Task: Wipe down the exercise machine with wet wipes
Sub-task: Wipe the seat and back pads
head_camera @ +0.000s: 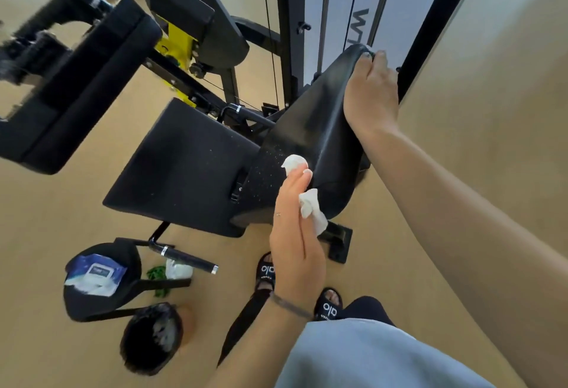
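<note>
The black exercise machine fills the upper half of the view, with a flat seat pad [184,169] and an upright back pad [310,129] to its right. My left hand [295,234] holds a crumpled white wet wipe [310,208] pressed against the lower part of the back pad. My right hand [370,95] grips the top right edge of the back pad, fingers curled over its rim. A blue pack of wet wipes [95,274] lies on a small black round pad [123,301] at the lower left.
A black-lined bin [152,337] stands on the tan floor at the lower left. A black handle bar [184,258], a white bottle [178,269] and green bits lie beside the pack. Another black pad [80,86] juts out upper left. My sandalled feet [329,304] stand below the back pad.
</note>
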The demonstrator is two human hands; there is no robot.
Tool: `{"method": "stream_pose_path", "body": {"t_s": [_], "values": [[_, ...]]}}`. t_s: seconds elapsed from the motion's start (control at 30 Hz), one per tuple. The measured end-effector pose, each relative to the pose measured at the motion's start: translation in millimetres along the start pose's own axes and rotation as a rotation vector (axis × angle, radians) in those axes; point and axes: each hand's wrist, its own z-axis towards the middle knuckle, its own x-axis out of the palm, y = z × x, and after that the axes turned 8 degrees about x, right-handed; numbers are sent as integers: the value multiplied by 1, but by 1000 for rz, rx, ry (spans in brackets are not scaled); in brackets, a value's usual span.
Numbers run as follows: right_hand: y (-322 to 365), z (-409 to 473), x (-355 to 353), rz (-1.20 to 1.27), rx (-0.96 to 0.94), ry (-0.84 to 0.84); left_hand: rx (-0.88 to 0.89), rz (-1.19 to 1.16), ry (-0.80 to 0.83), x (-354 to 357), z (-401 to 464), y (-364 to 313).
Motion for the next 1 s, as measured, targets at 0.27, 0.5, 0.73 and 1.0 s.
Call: {"method": "stream_pose_path", "body": {"t_s": [0.27,0.5,0.73,1.0], "values": [[-2,5,3,89,34,-10,-207,129,-418,11,-3,84],[-8,14,11,219,60,-33,-200,-8,-521,28,0,48],[-9,16,12,274,85,-36,87,134,-349,21,10,70],[-12,20,14,236,61,-50,-348,91,-391,-14,24,101]]}}
